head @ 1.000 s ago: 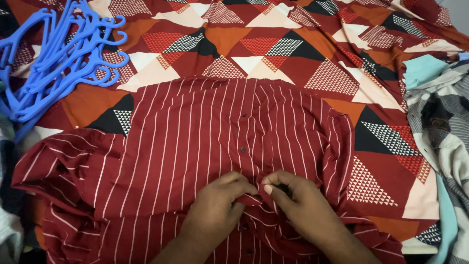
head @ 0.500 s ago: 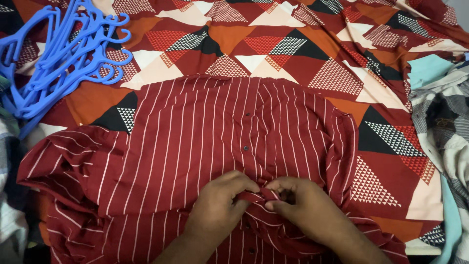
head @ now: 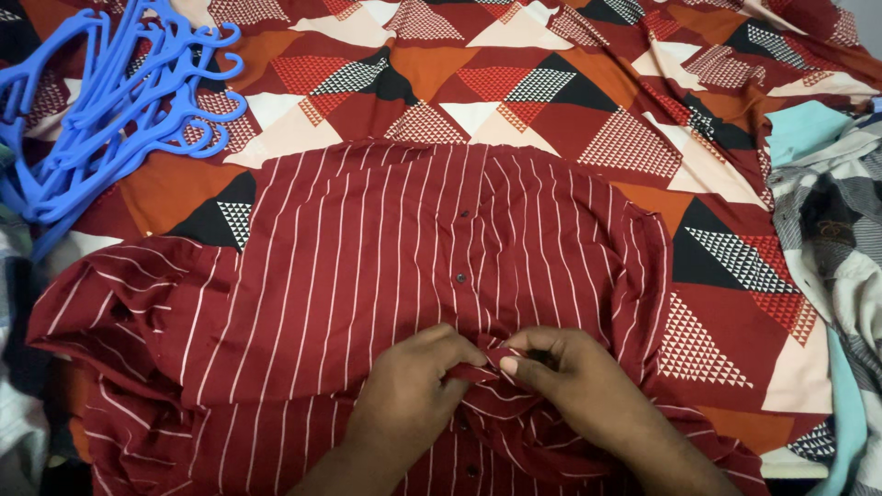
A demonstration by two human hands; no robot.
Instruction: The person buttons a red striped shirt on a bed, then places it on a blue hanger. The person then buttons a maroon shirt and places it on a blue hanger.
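your left hand and right hand meet at the button placket of the dark red striped shirt, near the bed's near edge. both are pinching: the left thumb and fingers close on a small fold of the placket, and the right fingertips grip the facing edge just beside it, so the two hands almost touch. whether a button sits between your fingers cannot be told, as the cloth hides it. holding the two edges this close looks like the way to line one side up with the other.

the shirt lies front up and spread flat on the patterned bedspread, its hem towards the far edge and its collar end towards you, under your wrists. two dark buttons above your hands already sit closed in a line, which keeps the front flat. one sleeve is bunched towards the bed's left edge, loose and wrinkled.

a heap of blue plastic hangers lies at the far left corner, tangled together and well apart from the shirt. along the right edge a pale grey checked garment is piled with a light blue cloth beside it. there is no basket, box or other container in view; everything rests straight on the bedspread.
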